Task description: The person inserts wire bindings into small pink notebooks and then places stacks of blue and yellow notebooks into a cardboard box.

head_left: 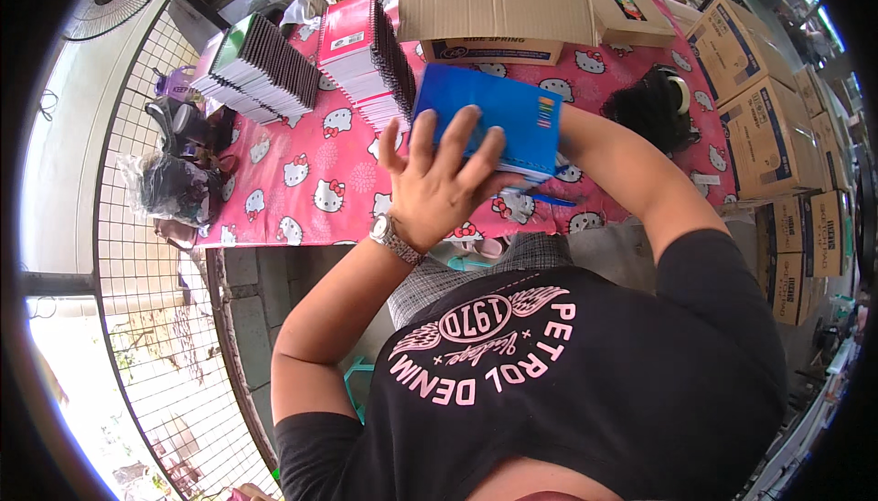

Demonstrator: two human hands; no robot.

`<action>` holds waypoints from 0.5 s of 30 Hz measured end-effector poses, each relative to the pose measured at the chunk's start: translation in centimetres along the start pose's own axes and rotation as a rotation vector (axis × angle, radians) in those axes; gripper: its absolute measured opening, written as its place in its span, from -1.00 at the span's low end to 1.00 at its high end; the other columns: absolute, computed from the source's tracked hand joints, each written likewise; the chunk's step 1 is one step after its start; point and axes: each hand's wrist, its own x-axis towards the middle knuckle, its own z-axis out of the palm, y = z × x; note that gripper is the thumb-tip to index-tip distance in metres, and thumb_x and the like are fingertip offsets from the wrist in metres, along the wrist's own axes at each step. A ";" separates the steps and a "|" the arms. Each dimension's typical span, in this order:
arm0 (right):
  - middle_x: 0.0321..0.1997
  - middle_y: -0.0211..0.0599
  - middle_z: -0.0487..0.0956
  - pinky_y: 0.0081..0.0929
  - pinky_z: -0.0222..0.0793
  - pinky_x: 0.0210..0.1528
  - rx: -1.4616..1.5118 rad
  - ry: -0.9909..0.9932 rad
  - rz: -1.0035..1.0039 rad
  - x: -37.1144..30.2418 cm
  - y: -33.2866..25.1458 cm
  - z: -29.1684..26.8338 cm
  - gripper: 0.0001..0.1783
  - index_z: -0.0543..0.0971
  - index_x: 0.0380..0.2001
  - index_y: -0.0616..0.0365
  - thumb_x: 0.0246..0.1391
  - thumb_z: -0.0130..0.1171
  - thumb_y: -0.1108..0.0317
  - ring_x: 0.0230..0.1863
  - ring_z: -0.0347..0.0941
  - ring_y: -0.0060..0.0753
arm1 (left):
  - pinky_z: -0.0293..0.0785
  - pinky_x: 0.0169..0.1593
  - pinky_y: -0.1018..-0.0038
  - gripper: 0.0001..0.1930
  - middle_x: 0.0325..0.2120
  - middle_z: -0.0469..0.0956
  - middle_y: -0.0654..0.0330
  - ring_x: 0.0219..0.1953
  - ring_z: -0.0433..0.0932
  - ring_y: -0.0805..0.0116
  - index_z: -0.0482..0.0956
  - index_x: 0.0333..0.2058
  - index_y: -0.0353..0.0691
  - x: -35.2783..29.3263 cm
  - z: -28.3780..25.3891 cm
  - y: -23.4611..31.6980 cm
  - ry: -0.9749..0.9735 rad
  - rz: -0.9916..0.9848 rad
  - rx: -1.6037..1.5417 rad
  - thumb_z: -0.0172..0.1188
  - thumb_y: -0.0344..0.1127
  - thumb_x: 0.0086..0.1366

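A blue-covered notebook (485, 99), with page edges showing beneath its cover, is raised over the near part of the table. Across its cover lies my left hand (444, 158), fingers spread, with the thumb by the near edge and a watch on the wrist. My right arm (631, 163) reaches in from the right, and its hand is hidden behind the notebook. A blue pen (553, 199) lies just below the notebook's near right corner. Behind and left stand a stack of red-covered spiral notebooks (352, 39) and a stack of green-topped ones (251, 71).
The table has a pink patterned cloth (265, 181). An open cardboard box (494, 3) stands at the back, beside another small box (631, 12). A black bundle with a tape roll (654, 108) lies right. Plastic bags (174, 186) sit left; stacked cartons (773, 135) stand beyond the right edge.
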 end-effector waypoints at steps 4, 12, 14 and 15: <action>-0.14 -0.15 0.66 -0.11 0.55 -0.09 -0.176 -0.058 0.022 4.0 0.3 0.1 -0.46 0.62 -0.11 0.09 0.25 -0.09 -0.12 -0.12 0.62 -0.10 | -0.03 0.20 -0.01 -0.43 0.06 0.45 0.26 0.13 0.27 0.06 0.50 -0.02 0.14 -2.5 0.8 -0.9 0.038 -0.150 0.109 0.31 0.26 0.06; -0.15 -0.13 0.66 -0.12 0.55 -0.09 -0.348 -0.090 0.060 6.5 0.4 -1.2 -0.47 0.64 -0.13 0.09 0.24 -0.07 -0.12 -0.12 0.62 -0.09 | 0.09 0.13 0.04 -0.37 0.10 0.42 0.21 0.12 0.25 -0.01 0.45 0.04 0.07 -4.8 2.6 -2.1 0.169 -0.146 0.142 0.34 0.22 0.06; -0.15 -0.13 0.66 -0.12 0.55 -0.09 -0.357 -0.096 0.069 6.2 0.6 -1.4 -0.47 0.64 -0.13 0.09 0.24 -0.07 -0.12 -0.12 0.62 -0.09 | 0.09 0.13 0.03 -0.37 0.09 0.43 0.20 0.11 0.26 0.00 0.45 0.04 0.07 -4.1 2.4 -2.2 0.180 -0.146 0.138 0.35 0.22 0.06; -0.15 -0.12 0.66 -0.12 0.55 -0.09 -0.361 -0.094 0.077 5.9 0.8 -1.6 -0.47 0.64 -0.13 0.09 0.24 -0.07 -0.12 -0.12 0.62 -0.09 | 0.10 0.12 0.03 -0.37 0.09 0.43 0.20 0.11 0.26 0.01 0.45 0.03 0.07 -3.7 2.4 -2.3 0.185 -0.146 0.136 0.35 0.23 0.05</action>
